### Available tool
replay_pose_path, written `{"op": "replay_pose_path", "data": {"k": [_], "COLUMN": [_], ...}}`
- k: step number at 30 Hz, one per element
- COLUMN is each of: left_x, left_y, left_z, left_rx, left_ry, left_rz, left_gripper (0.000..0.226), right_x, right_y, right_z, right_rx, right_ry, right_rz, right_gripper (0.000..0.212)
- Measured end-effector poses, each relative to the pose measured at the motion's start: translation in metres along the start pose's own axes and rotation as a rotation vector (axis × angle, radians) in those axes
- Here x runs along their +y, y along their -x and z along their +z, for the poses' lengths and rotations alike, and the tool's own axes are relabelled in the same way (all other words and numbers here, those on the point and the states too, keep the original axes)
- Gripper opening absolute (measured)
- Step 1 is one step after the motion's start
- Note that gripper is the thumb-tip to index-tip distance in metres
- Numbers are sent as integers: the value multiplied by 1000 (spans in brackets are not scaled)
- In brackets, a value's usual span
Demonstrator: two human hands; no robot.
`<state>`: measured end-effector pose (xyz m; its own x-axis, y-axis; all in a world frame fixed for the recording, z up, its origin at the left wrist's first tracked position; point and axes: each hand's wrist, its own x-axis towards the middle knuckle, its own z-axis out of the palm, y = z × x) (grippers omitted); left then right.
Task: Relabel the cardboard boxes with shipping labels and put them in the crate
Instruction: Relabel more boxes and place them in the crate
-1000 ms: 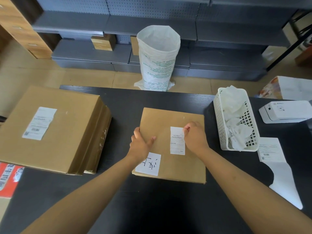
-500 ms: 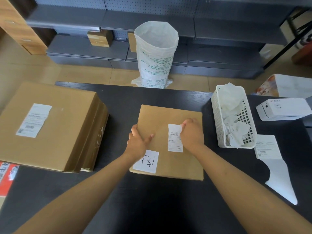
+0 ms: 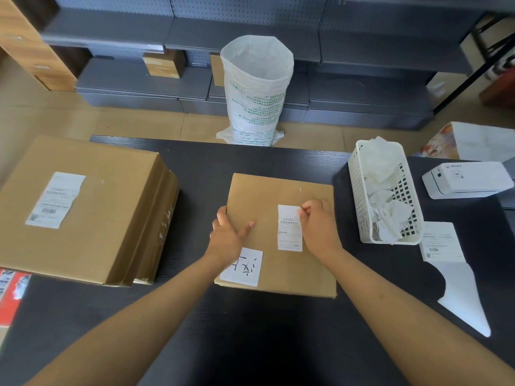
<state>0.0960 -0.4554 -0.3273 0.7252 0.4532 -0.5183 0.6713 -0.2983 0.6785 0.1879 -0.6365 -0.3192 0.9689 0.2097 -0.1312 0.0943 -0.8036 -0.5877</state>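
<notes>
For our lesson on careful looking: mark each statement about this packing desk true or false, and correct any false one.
1. The right hand pinches the top corner of the printed label on the small box. True.
2. The left hand lies in the basket. False: it grips the small box's left edge.
3. The white basket holds crumpled paper. True.
4. The big box bears no label. False: it has one.
</notes>
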Motion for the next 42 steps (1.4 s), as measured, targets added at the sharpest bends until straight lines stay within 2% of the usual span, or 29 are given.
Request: {"op": "replay_pose_path", "data": {"k": [5, 9, 12, 14, 18, 22, 28, 31, 34, 36, 40, 42], "left_x": [-2, -2, -1, -2, -1, -1, 2, 5, 5, 5, 5, 5], "left_y": [0, 0, 1, 0, 1, 2, 5, 7, 8, 9, 9, 9], "left_z": [0, 0, 0, 0, 0, 0, -1, -2, -2, -3, -4, -4], "left_rx": [5, 7, 8, 6, -1, 7, 10, 9, 8, 5, -1, -5], "left_ry": [10, -4, -9, -13, -13, -15, -33, -32, -13, -8, -9, -10], "left_rz": [7, 9, 10, 10, 16, 34, 21, 25, 29, 30, 29, 29], "left_gripper": [80, 80, 80, 80, 80, 79, 80, 80, 80, 80, 80, 80], "right_x": [-2, -5, -8, -7, -2, -2, -7, -13, -20, -22, -9, 2], "right_y": [-7, -10, -10, -9, 0, 0, -3, -5, -6, -8, -4, 3], "right_z": [1, 3, 5, 5, -1, -2, 4, 5, 6, 5, -5, -9], "right_rx": [11, -34, -75, -67, -36, 23, 48, 9, -41, -60, -77, -37], "right_ry": [35, 232, 402, 445, 133, -16, 73, 211, 348, 355, 68, -82], "right_rz": [37, 12, -29, -59, -10, 30, 70, 77, 100, 111, 63, 44], "right_gripper": [17, 14, 26, 27, 9, 12, 20, 17, 26, 29, 10, 8]}}
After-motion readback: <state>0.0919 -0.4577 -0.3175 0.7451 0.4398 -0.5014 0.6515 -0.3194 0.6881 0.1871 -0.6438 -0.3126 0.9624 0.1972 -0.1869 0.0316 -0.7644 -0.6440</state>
